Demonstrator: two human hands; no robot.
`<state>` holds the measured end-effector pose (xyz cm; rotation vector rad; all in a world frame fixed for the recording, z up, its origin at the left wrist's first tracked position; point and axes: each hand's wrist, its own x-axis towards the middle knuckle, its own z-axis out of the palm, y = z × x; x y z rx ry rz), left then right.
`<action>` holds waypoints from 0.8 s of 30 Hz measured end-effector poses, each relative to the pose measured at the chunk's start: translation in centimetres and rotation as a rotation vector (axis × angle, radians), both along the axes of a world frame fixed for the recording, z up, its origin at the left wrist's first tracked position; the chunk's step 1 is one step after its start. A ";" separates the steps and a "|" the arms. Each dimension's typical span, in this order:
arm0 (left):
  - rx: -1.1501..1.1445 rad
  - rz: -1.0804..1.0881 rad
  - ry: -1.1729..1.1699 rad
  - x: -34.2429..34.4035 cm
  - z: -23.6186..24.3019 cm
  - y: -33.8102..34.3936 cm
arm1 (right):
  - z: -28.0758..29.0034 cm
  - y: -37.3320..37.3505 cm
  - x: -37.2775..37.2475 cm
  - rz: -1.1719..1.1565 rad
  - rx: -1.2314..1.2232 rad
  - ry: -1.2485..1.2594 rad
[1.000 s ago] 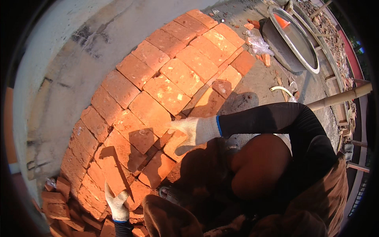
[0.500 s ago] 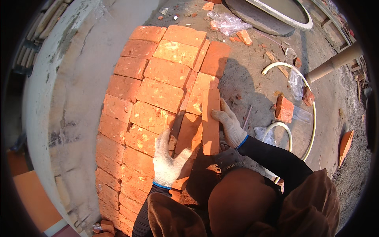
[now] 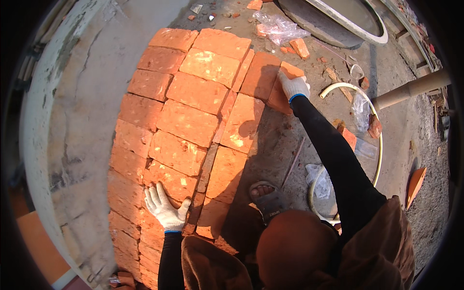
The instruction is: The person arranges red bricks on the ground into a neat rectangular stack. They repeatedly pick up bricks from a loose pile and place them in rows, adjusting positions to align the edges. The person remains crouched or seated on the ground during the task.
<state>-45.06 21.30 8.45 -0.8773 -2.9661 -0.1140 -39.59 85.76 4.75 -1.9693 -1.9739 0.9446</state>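
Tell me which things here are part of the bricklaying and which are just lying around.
In use:
right hand gripping an end brick
left hand flat on the laid bricks

Lying about:
white hose
clear plastic bag
brick scraps
round pan
pipe

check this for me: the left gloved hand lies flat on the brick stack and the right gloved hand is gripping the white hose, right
Not quite. In the head view the right hand grips a brick at the far edge of the brick stack, not the white hose, which lies apart on the ground. The left hand does lie flat on the stack.
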 end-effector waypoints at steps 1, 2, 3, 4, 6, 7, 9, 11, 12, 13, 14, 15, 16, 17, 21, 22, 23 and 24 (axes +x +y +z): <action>-0.020 0.004 -0.005 0.0 0.2 0.1 | -0.2 -0.1 0.3 0.059 0.031 -0.035; 0.007 -0.004 -0.007 -0.1 0.3 0.2 | -0.4 -0.4 0.7 0.139 0.058 -0.063; 0.022 -0.006 -0.011 -0.2 0.4 0.3 | -0.5 -0.8 1.7 0.139 0.075 -0.050; 0.038 -0.010 -0.001 -0.2 0.4 0.3 | -0.7 -1.2 2.7 0.136 0.094 -0.023; 0.056 -0.004 -0.002 -0.2 0.2 0.3 | -1.8 -3.0 4.3 0.241 0.206 0.083; 0.050 0.000 0.000 -0.2 0.2 0.3 | -2.7 -4.3 4.5 0.257 0.375 0.071; 0.031 0.012 -0.013 -0.2 0.1 0.1 | -4.4 -5.9 3.8 0.203 0.581 0.023; 0.019 0.026 -0.022 -0.2 0.2 0.1 | -5.7 -6.8 2.3 0.097 0.621 -0.034; 0.012 0.037 -0.031 -0.2 0.3 0.2 | -6.1 -7.0 1.8 0.053 0.631 -0.048; 0.028 0.028 -0.037 -0.3 0.5 0.2 | -6.1 -7.0 1.5 0.045 0.602 -0.056; 0.020 0.045 -0.048 -0.3 0.7 0.3 | -6.1 -7.0 1.2 0.025 0.623 -0.050; 0.015 0.059 -0.069 -0.4 0.9 0.5 | -5.8 -7.0 1.1 0.056 0.575 -0.093; 0.005 0.081 -0.109 -0.5 1.2 0.6 | -5.5 -6.9 1.2 0.048 0.572 -0.129; -0.004 0.076 -0.142 -0.8 1.7 0.7 | -5.1 -6.9 1.2 0.064 0.554 -0.137; -0.085 0.001 -0.376 -1.7 5.4 -1.1 | -3.8 -7.5 2.2 0.168 0.664 -0.174; -0.075 -0.015 -0.483 -2.0 6.8 -2.1 | -3.7 -7.7 2.6 0.217 0.769 -0.171; -0.034 -0.062 -0.379 -1.0 8.6 -3.6 | -3.6 -8.0 3.2 0.353 0.902 -0.148; -0.016 -0.086 -0.425 0.0 10.6 -5.7 | -3.4 -8.4 3.6 0.452 1.006 -0.098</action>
